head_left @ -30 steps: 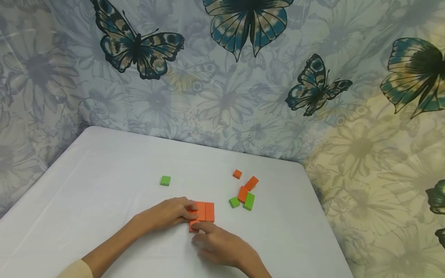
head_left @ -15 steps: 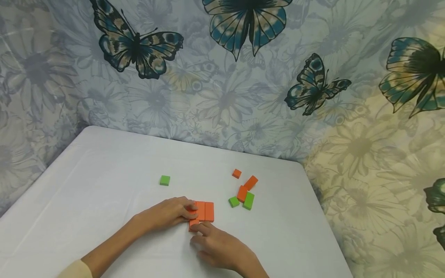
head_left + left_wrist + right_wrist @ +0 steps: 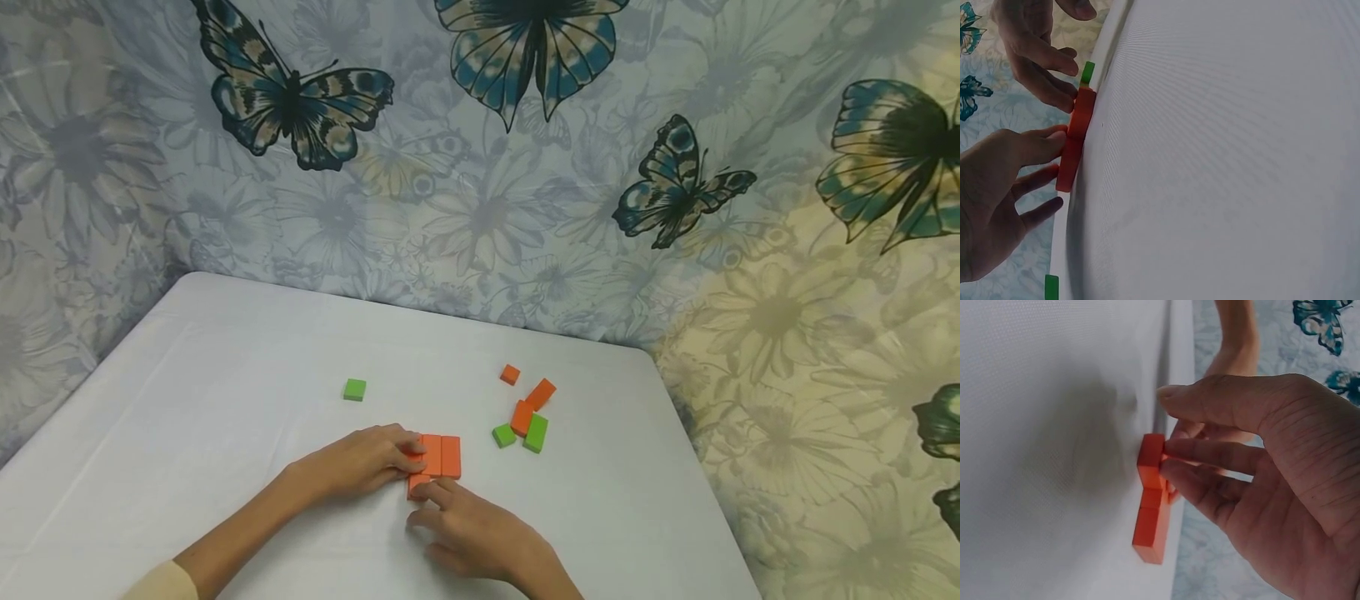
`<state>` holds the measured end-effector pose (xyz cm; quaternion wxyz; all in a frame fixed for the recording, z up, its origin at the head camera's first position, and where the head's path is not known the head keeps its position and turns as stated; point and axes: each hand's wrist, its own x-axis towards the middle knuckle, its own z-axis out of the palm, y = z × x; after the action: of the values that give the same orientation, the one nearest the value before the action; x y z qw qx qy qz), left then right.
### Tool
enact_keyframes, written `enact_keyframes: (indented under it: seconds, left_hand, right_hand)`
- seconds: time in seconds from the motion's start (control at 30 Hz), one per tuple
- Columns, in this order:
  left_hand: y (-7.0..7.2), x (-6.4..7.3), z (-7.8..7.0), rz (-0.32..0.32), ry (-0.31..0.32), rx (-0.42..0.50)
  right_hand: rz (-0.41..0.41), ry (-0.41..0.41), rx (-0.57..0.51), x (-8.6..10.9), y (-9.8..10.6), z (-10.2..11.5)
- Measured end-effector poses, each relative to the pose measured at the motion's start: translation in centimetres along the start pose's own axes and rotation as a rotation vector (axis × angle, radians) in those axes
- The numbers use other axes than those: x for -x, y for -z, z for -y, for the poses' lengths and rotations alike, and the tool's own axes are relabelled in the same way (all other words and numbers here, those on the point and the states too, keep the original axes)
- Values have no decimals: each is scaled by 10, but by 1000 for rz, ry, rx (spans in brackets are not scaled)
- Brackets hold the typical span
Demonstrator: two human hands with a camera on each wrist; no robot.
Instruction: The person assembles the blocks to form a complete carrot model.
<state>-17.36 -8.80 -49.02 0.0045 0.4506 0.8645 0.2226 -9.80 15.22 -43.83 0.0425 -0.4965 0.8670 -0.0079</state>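
Orange blocks (image 3: pixel 432 456) under left hand (image 3: pixel 365 458) (right hand (image 3: pixel 476 529) too)

The bare left hand (image 3: pixel 367 460) and bare right hand (image 3: pixel 480 529) obstruct the left and near sides of the adjoining flat orange rectangular blocks (image 3: pixel 441 456). Their right edge is reachable low across the smooth white tabletop (image 3: pixel 637 500). Beyond, a group of small orange and green blocks (image 3: pixel 522 417) stands in the way; a lone green square block (image 3: pixel 355 390) interrupts the back-left approach. A butterfly-printed wall (image 3: pixel 487 208) bounds the far side.
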Motion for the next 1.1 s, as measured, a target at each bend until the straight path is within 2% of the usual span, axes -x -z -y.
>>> enact_keyframes:
  seconds: [0.17,0.33,0.43,0.6,0.67,0.8,0.97,1.1]
  left_hand:
    - [-1,-2,-2,-18,-15,12]
    - [-4,-6,-5,-78,-61,-25]
    - [-4,-8,-5,-111,-85,-97]
    - [-6,-13,-5,-134,-88,-168]
    - [-7,-14,-5,-147,-84,-164]
    - [-8,-16,-4,-180,-80,-155]
    - [-11,-17,-4,-210,-86,-168]
    - [-12,-18,-6,-215,-85,-169]
  right_hand:
    - [34,-30,-55,1,3,-5]
    - [31,-156,-216,4,22,-27]
    - [-38,-232,-318,6,37,-54]
    - [-212,-289,-464,5,54,-109]
    - [-262,-322,-479,4,58,-128]
    - [-302,-429,-490,4,59,-158]
    - [-291,-556,-474,4,53,-182]
    - [-229,-621,-460,-1,39,-191]
